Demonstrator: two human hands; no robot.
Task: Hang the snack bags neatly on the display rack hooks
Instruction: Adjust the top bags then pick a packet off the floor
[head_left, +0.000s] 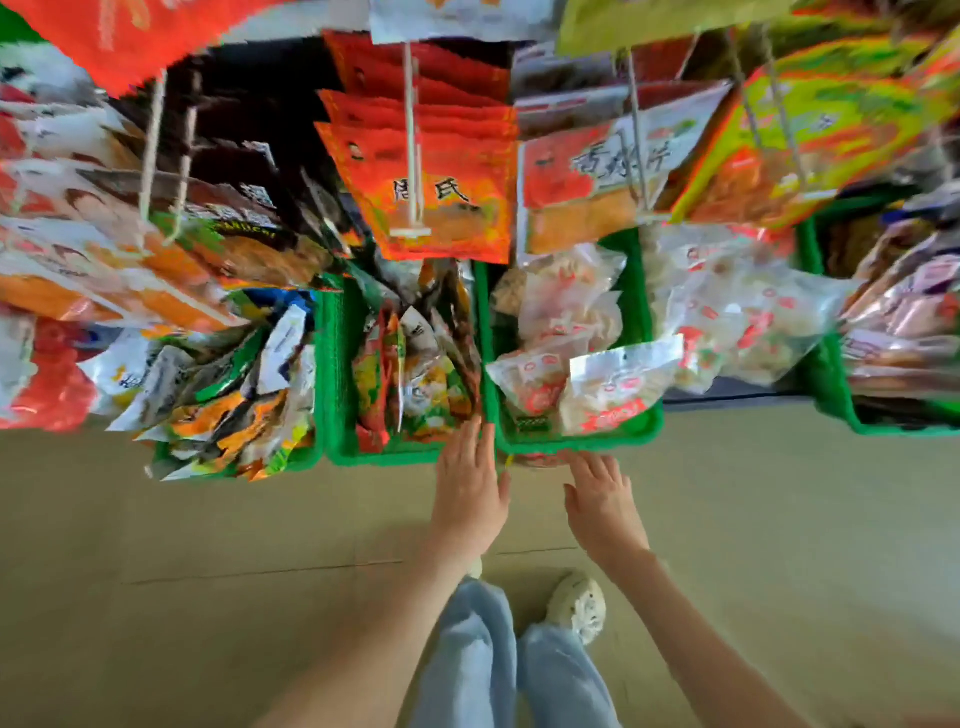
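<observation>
Head view shows your left hand with its grip apart: the fingers are straight and hold nothing. Its fingertips are at the spot where two baskets meet. Your right hand is just beside it. Its grip is apart too and it is empty. It sits just under the front rim of the green basket.

Inside that basket lie the clear snack bags with red marks, piled loose. To the left, the middle basket holds small mixed bags standing on end. Above them, orange bags hang on a white hook.

I think the clear bags are light and puffy. The plastic looks smooth, so it may slip in your fingers. The snacks inside may break if you squeeze them. So pinch the flat strip at the top, where the hole should be. I cannot see the hole, because the picture is blurred. Keep the strip flat so the bag slides onto the hook straight.
</observation>
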